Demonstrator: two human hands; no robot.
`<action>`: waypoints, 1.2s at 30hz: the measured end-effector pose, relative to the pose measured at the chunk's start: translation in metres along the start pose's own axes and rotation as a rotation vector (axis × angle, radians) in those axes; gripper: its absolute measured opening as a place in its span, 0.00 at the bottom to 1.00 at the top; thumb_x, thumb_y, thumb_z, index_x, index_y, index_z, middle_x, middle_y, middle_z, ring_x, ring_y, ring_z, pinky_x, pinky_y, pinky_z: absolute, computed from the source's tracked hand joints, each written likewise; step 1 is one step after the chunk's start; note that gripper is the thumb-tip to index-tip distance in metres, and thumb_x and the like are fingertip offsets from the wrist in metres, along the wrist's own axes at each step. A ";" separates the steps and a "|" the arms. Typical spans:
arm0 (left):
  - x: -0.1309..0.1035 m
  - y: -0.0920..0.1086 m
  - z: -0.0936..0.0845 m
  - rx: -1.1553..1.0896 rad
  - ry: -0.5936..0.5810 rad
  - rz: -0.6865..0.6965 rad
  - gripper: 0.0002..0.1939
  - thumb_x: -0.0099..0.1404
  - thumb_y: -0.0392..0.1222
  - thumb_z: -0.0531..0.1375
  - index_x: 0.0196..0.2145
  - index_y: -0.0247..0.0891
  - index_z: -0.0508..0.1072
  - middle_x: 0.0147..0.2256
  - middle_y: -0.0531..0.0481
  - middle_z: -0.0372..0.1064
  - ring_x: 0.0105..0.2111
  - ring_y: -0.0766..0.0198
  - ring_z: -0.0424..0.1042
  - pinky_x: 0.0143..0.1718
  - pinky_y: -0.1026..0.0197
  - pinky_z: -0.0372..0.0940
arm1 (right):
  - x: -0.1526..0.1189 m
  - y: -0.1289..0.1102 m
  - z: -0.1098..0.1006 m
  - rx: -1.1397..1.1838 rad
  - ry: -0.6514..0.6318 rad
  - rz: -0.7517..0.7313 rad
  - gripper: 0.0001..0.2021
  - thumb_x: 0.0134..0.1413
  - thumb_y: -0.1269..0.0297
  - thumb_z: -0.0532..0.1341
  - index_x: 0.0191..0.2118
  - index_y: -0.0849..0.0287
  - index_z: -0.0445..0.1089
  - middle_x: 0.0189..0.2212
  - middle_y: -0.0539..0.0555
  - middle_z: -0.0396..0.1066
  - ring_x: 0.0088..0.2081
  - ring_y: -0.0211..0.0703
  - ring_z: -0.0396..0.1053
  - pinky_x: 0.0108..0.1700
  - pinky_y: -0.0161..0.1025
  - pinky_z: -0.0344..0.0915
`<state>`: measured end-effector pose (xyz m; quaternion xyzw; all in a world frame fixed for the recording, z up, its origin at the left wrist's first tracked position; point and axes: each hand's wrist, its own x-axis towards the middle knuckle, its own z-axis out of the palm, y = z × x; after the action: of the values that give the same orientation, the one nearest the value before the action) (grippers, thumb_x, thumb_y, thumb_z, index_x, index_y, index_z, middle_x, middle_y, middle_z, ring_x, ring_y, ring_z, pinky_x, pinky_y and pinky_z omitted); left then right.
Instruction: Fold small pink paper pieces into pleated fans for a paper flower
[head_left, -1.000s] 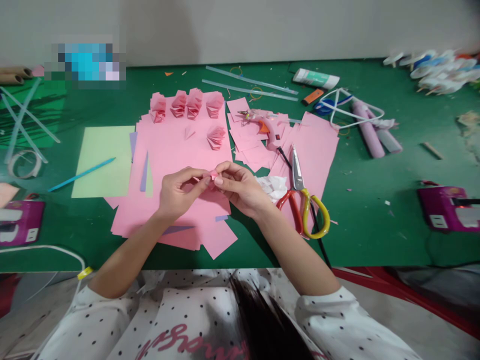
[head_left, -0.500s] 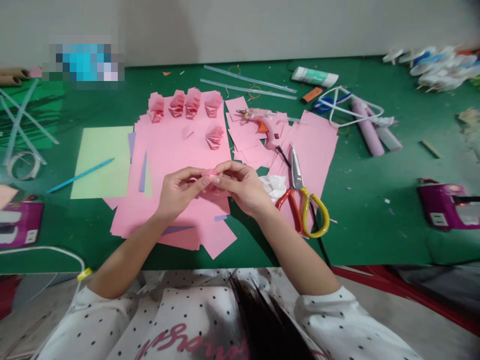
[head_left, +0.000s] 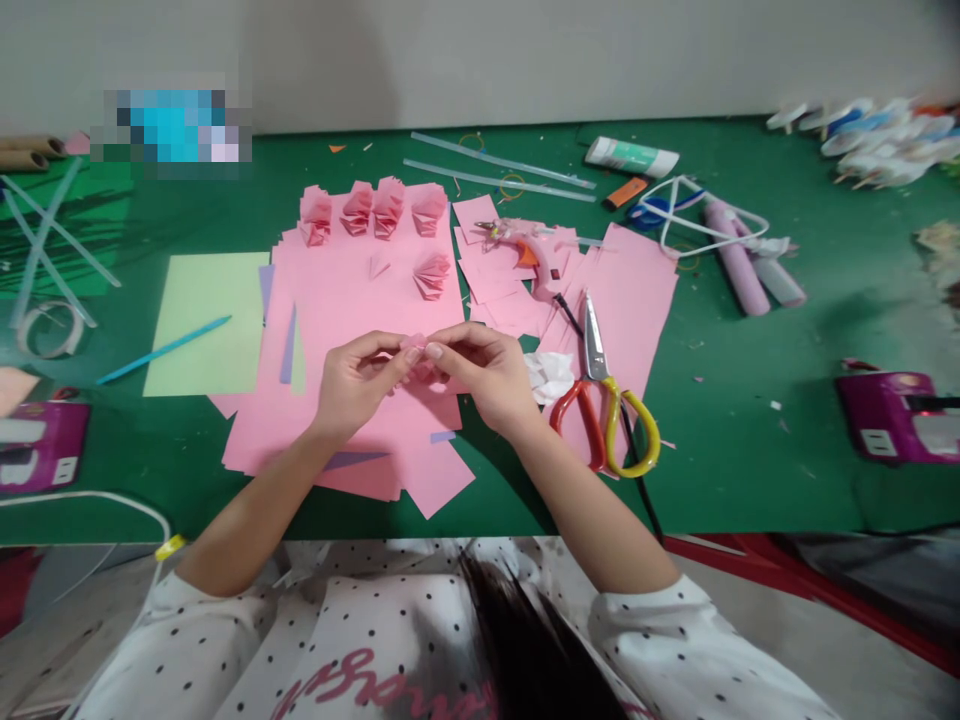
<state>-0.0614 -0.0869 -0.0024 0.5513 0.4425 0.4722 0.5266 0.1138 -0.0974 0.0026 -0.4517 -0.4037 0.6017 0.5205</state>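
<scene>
My left hand (head_left: 358,382) and my right hand (head_left: 484,372) meet above a spread of pink paper sheets (head_left: 352,300) on the green table (head_left: 750,330). Between the fingertips of both hands is a small folded pink paper piece (head_left: 418,350), pinched from either side. Several finished pleated pink paper fans (head_left: 375,208) stand in a row at the far edge of the sheets, with one more fan (head_left: 433,274) just behind my hands.
Scissors with red and yellow handles (head_left: 604,400) and a crumpled white tissue (head_left: 547,373) lie right of my right hand. A glue gun (head_left: 525,250), a pale green sheet (head_left: 201,320) with a blue stick (head_left: 161,350), glue sticks (head_left: 499,160), a tube (head_left: 631,156) and purple boxes (head_left: 896,415) surround them.
Both hands stay together over the pink sheets, with the fingers shifting slightly leftward as they work the small pink piece. Nothing else on the table has moved.
</scene>
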 end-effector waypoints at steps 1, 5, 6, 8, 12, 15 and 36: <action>0.000 -0.001 0.000 0.002 0.001 0.000 0.15 0.59 0.51 0.75 0.38 0.39 0.84 0.33 0.48 0.81 0.26 0.69 0.76 0.23 0.69 0.70 | -0.001 0.000 0.001 -0.024 0.017 -0.013 0.18 0.45 0.48 0.77 0.32 0.56 0.79 0.25 0.49 0.76 0.25 0.36 0.70 0.29 0.36 0.72; -0.001 -0.002 0.002 0.006 0.017 -0.007 0.16 0.58 0.51 0.75 0.39 0.39 0.84 0.32 0.48 0.82 0.26 0.68 0.77 0.26 0.68 0.72 | -0.003 0.000 0.004 -0.112 0.083 -0.069 0.18 0.48 0.46 0.75 0.32 0.56 0.79 0.26 0.51 0.77 0.25 0.38 0.72 0.29 0.39 0.71; -0.001 -0.003 0.002 0.006 0.022 -0.008 0.16 0.58 0.51 0.75 0.39 0.38 0.84 0.33 0.48 0.82 0.27 0.68 0.77 0.26 0.68 0.72 | -0.004 0.000 0.004 -0.132 0.096 -0.088 0.18 0.49 0.46 0.75 0.32 0.56 0.79 0.27 0.51 0.78 0.26 0.39 0.72 0.29 0.39 0.71; -0.001 -0.003 0.004 0.003 0.034 -0.018 0.16 0.58 0.51 0.74 0.39 0.38 0.84 0.33 0.48 0.81 0.26 0.68 0.76 0.26 0.68 0.72 | -0.005 0.001 0.006 -0.165 0.120 -0.128 0.17 0.50 0.46 0.74 0.31 0.56 0.79 0.28 0.52 0.78 0.27 0.39 0.73 0.31 0.40 0.71; 0.000 -0.002 0.005 -0.004 0.057 -0.053 0.17 0.57 0.52 0.75 0.38 0.38 0.84 0.31 0.49 0.80 0.24 0.70 0.73 0.25 0.69 0.71 | -0.006 0.002 0.007 -0.194 0.138 -0.178 0.15 0.53 0.48 0.73 0.32 0.56 0.79 0.29 0.52 0.78 0.28 0.38 0.73 0.34 0.40 0.71; 0.000 -0.001 0.006 0.004 0.067 -0.061 0.17 0.58 0.53 0.75 0.36 0.37 0.83 0.29 0.49 0.80 0.23 0.71 0.72 0.24 0.68 0.70 | -0.006 0.002 0.008 -0.178 0.120 -0.157 0.16 0.52 0.47 0.73 0.33 0.56 0.78 0.29 0.51 0.78 0.28 0.38 0.72 0.32 0.39 0.70; 0.001 -0.001 0.005 0.026 0.048 -0.039 0.16 0.63 0.54 0.71 0.37 0.38 0.84 0.26 0.51 0.75 0.23 0.70 0.71 0.23 0.66 0.68 | 0.000 0.001 0.004 0.006 0.042 0.049 0.20 0.44 0.46 0.76 0.30 0.57 0.77 0.22 0.48 0.73 0.23 0.34 0.66 0.28 0.36 0.66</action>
<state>-0.0563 -0.0872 -0.0034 0.5377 0.4718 0.4693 0.5177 0.1094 -0.0978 0.0027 -0.4724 -0.3797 0.6059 0.5153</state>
